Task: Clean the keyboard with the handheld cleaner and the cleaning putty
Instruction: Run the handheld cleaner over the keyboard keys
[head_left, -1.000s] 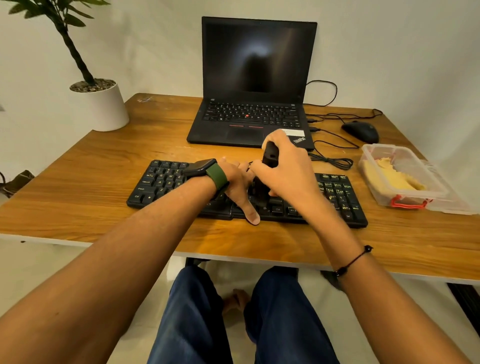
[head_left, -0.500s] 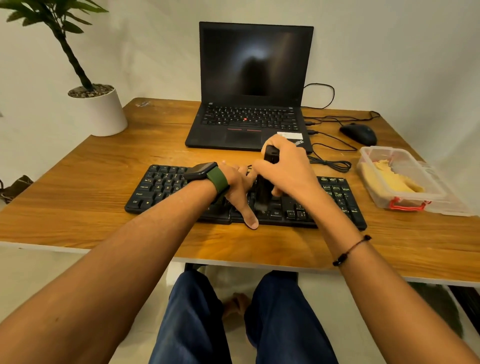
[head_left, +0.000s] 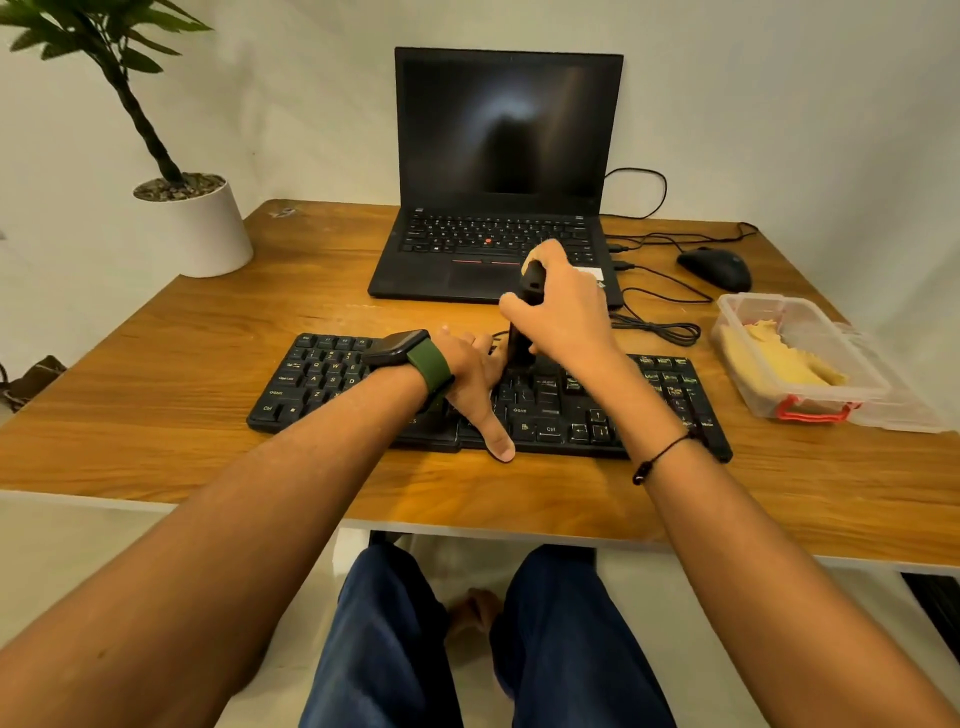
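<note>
Your right hand (head_left: 563, 317) grips handheld cleaner (head_left: 524, 322) upright at frame centre; left hand (head_left: 475, 379) flat, open, bracing keyboard (head_left: 545, 405). Pressing hard could pop keycaps.

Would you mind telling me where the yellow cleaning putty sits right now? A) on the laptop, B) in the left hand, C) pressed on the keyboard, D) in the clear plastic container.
D: the yellow cleaning putty lies inside the clear plastic container, to the right of the keyboard.
</note>
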